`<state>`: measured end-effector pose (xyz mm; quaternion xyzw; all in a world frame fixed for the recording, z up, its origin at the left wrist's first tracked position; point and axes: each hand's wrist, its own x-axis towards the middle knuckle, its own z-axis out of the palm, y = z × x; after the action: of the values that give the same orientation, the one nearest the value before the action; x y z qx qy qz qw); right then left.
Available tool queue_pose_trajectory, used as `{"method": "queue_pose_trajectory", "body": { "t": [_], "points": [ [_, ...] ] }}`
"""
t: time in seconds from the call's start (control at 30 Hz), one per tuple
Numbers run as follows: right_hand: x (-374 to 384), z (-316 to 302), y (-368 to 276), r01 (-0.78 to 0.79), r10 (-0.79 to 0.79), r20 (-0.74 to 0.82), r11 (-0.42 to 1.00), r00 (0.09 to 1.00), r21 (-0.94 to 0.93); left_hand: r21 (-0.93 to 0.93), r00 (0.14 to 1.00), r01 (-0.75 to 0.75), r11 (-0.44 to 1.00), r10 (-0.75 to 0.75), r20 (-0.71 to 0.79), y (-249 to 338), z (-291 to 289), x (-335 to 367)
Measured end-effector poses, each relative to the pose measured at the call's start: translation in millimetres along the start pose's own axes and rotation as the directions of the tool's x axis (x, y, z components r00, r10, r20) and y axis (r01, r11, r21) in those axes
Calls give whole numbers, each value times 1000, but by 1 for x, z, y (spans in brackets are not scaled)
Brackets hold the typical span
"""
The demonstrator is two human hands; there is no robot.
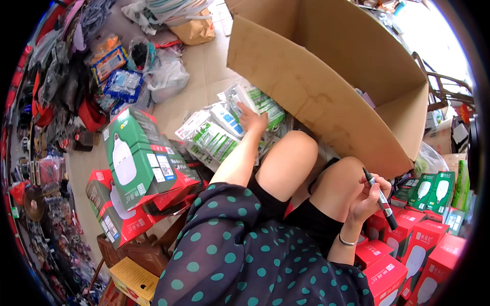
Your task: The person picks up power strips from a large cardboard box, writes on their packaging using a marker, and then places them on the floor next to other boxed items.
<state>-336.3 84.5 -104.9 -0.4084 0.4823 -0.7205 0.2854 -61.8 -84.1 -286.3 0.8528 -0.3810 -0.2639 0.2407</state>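
My left hand (253,120) reaches over a pile of clear plastic packets with white and green print. Its fingers are stretched out and rest at the edge of the uppermost packet (269,105). More packets (214,138) lie fanned beneath and to its left, in front of my knees. Held upright above my right knee is a black and white marker pen (381,200), with the fingers of my right hand (366,200) closed around its barrel. A bracelet sits on that wrist.
A large open cardboard box (326,97) stands tilted beyond my knees. Green and red light-bulb boxes (133,153) are stacked at left, and several red ones (408,229) stand at right. A yellow box (133,279) is at lower left. Plastic bags (167,75) lie on the floor farther off.
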Motion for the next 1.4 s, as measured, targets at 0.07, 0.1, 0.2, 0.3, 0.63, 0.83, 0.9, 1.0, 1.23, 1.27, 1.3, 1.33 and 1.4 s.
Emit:
{"method": "queue_pose_trajectory", "body": {
  "t": [0.07,0.1,0.2,0.3,0.63,0.83,0.9,1.0,1.23,1.27,1.3,1.33,1.4],
  "points": [
    [2,-2,-3,72,-71,12,997,997,-22,13,996,-85,996,85,-17,-18,2,3],
    [9,-6,-5,89,-90,-14,995,996,-51,-118,990,-81,990,94,106,-23,0,3],
    [47,-10,-11,270,-253,93,887,963,-375,-380,970,-193,904,234,64,-50,-3,10],
    [99,-27,-5,366,-262,259,728,930,-579,-363,946,-277,890,319,62,-43,-11,8],
    [158,-45,53,513,-135,502,64,854,-856,182,948,-258,949,212,239,-19,26,52],
    [129,-31,46,555,-121,542,151,831,-818,-287,985,-97,953,133,108,-52,14,133],
    [111,-50,41,510,-57,508,172,860,-843,-486,990,-131,864,139,-19,-22,9,107],
    [96,-38,24,528,-21,541,254,840,-810,-557,871,-463,689,237,-431,-7,-63,121],
    [66,-33,27,450,-22,471,335,882,-828,-405,393,-874,269,881,-263,246,-109,1],
    [64,-33,27,414,-25,435,359,900,-837,-379,338,-883,278,935,-103,273,-85,-3],
    [62,-33,28,375,-26,395,381,918,-845,-366,219,-903,225,974,58,301,-55,-4],
    [60,-36,28,355,-38,368,378,929,-855,-487,164,-825,287,946,279,325,-21,-6],
    [61,-31,18,338,-30,361,433,932,-836,-430,112,-791,435,794,597,347,38,21]
  ]
}}
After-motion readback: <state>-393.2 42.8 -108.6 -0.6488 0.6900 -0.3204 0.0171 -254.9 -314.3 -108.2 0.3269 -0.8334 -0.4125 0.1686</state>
